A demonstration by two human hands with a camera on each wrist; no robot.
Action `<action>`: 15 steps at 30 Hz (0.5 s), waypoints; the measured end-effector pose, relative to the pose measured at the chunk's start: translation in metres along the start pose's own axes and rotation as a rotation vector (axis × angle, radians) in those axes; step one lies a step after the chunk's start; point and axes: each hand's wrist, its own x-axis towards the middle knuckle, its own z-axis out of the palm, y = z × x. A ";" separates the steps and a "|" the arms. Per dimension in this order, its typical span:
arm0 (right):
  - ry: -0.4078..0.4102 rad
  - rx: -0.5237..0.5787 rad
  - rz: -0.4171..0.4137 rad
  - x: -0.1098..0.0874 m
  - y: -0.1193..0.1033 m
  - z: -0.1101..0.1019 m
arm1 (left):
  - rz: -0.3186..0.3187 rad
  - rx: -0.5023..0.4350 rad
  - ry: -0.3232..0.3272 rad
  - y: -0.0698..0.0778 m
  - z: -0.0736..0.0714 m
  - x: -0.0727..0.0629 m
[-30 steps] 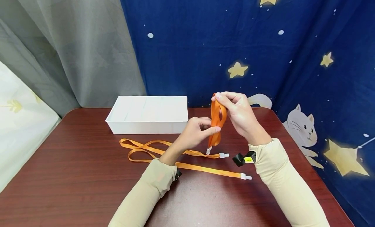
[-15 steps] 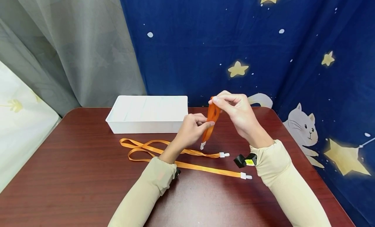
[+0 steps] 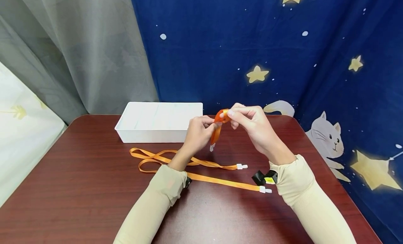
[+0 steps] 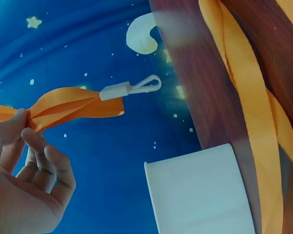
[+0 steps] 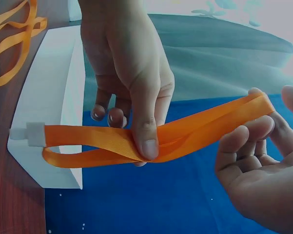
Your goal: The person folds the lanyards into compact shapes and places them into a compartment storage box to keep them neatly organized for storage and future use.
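Observation:
An orange lanyard [image 3: 216,133], folded into a short bundle, is held in the air above the table by both hands. My left hand [image 3: 196,132] pinches its middle between thumb and fingers; the left wrist view shows the white clip [image 4: 144,85] sticking out beyond that pinch. At the other end my right hand [image 3: 252,123] has its fingers curled at the folded loop. In the right wrist view one finger passes behind the loop and the thumb stands apart from the strap. Further orange lanyard straps [image 3: 220,181] with two white clips lie on the table, partly behind the left forearm.
A white rectangular box [image 3: 157,136] stands at the back of the dark red-brown table [image 3: 78,195], left of the hands. A blue star-patterned curtain [image 3: 204,44] and a grey curtain [image 3: 104,55] hang behind it.
Both hands have shifted left with the lanyard, the left more so. The upper loop has tipped over from upright towards the right hand. The straps on the table lie as before.

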 end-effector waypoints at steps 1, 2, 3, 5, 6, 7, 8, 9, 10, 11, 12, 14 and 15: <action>-0.007 0.001 -0.001 -0.001 0.000 0.000 | -0.002 -0.002 0.006 0.000 -0.001 0.001; -0.013 0.000 0.000 -0.002 0.000 0.001 | -0.006 -0.002 0.012 0.000 -0.003 0.002; -0.018 -0.003 0.001 -0.003 0.000 0.001 | -0.007 -0.005 0.019 -0.001 -0.004 0.002; -0.029 -0.002 0.011 -0.005 0.000 0.001 | -0.014 -0.002 0.034 -0.001 -0.007 0.004; -0.034 -0.006 0.016 -0.006 0.000 0.001 | -0.018 0.003 0.043 -0.002 -0.009 0.005; -0.042 -0.010 0.020 -0.007 0.000 0.001 | -0.023 0.008 0.051 -0.002 -0.010 0.005; -0.050 -0.010 0.024 -0.008 0.001 0.001 | -0.028 0.012 0.058 -0.002 -0.012 0.006; -0.059 -0.010 0.026 -0.009 0.001 0.001 | -0.031 0.014 0.064 -0.003 -0.013 0.006; -0.066 -0.014 0.027 -0.010 0.001 0.002 | -0.033 0.016 0.072 -0.003 -0.014 0.007; -0.072 -0.016 0.029 -0.011 0.001 0.002 | -0.036 0.013 0.080 -0.003 -0.016 0.008; -0.079 -0.019 0.029 -0.012 0.002 0.002 | -0.037 0.010 0.090 -0.003 -0.017 0.008; -0.094 -0.025 0.034 -0.013 0.002 0.002 | -0.036 -0.002 0.111 -0.002 -0.019 0.009; -0.107 -0.031 0.038 -0.014 0.003 0.002 | -0.033 -0.009 0.119 -0.001 -0.021 0.009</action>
